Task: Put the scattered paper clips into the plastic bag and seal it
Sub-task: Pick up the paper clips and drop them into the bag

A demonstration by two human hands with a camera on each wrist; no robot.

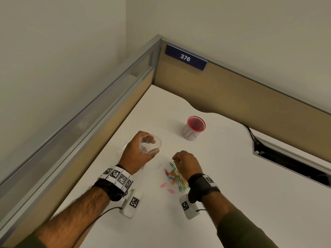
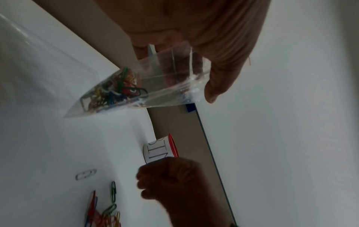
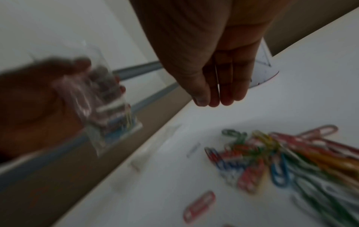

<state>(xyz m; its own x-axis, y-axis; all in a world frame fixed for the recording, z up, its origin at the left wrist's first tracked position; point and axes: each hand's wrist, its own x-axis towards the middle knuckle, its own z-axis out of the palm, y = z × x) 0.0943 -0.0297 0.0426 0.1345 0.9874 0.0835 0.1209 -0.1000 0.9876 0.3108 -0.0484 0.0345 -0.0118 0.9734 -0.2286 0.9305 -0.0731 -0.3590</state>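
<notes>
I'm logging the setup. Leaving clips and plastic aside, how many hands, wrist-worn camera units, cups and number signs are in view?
Hands: 2, left hand and right hand
Wrist camera units: 2
Red-rimmed cup: 1
Number sign: 1
Total: 6

The pile of clips (image 1: 176,178) lies on the desk (image 1: 232,176). Left of the pile, raised off the desk, the left hand (image 1: 138,153) holds the bag (image 1: 149,145), with some clips inside it. The right hand (image 1: 186,163) hovers over the pile's far edge. The cup (image 1: 194,127) stands behind the pile, well apart. A few loose clips lie just left of the pile.
</notes>
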